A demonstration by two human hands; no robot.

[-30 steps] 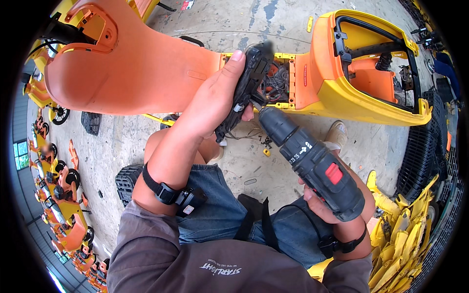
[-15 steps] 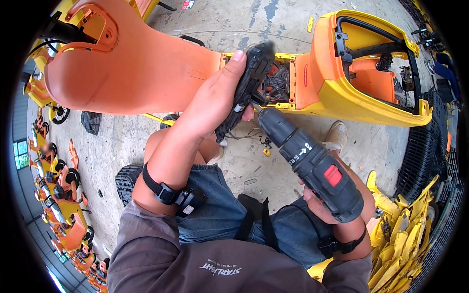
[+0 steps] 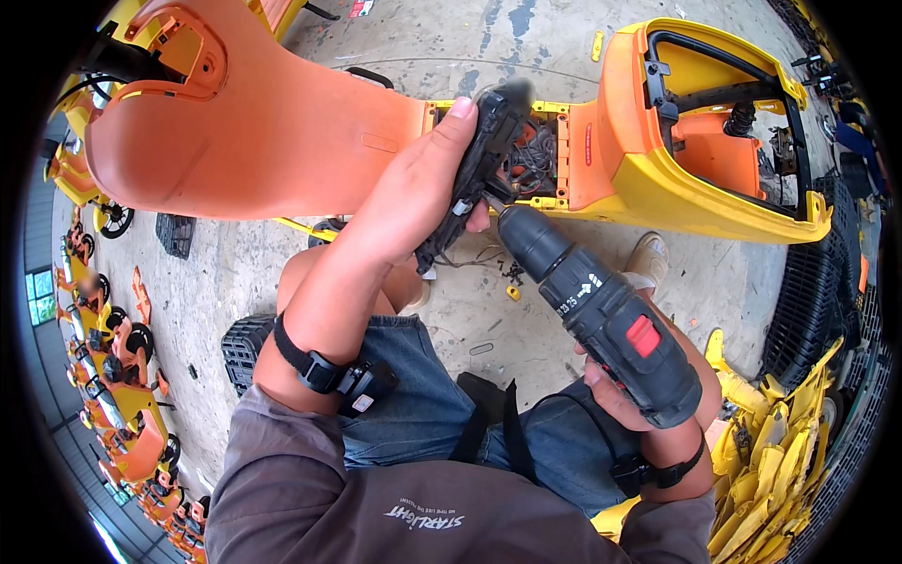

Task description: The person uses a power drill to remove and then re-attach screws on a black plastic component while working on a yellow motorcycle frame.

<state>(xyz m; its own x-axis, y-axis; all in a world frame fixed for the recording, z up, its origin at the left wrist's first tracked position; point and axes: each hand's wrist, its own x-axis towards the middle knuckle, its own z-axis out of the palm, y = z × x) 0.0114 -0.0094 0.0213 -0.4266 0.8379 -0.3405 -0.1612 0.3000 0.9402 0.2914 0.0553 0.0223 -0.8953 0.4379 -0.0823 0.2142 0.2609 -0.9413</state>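
Note:
My left hand (image 3: 427,183) is closed round a long black plastic part (image 3: 484,155), its thumb lying along the upper side. In my right hand (image 3: 615,395) is a black cordless drill (image 3: 601,315) with a red button on top. The drill's tip meets the lower side of the black part, close to my left fingertips. Behind the part lies an orange and yellow scooter body (image 3: 272,141), with an opening that shows bundled grey wires (image 3: 534,155). What the bit touches is too small to make out.
Yellow plastic panels (image 3: 766,470) are heaped at the lower right, below stacked black crates (image 3: 813,291). Several orange and yellow scooters (image 3: 122,376) line the left side. A small yellow piece (image 3: 513,293) and black bits lie on the concrete floor (image 3: 451,348).
The black part and my left hand have shifted very slightly to the right. The drill has stayed almost where it was, its tip still at the part.

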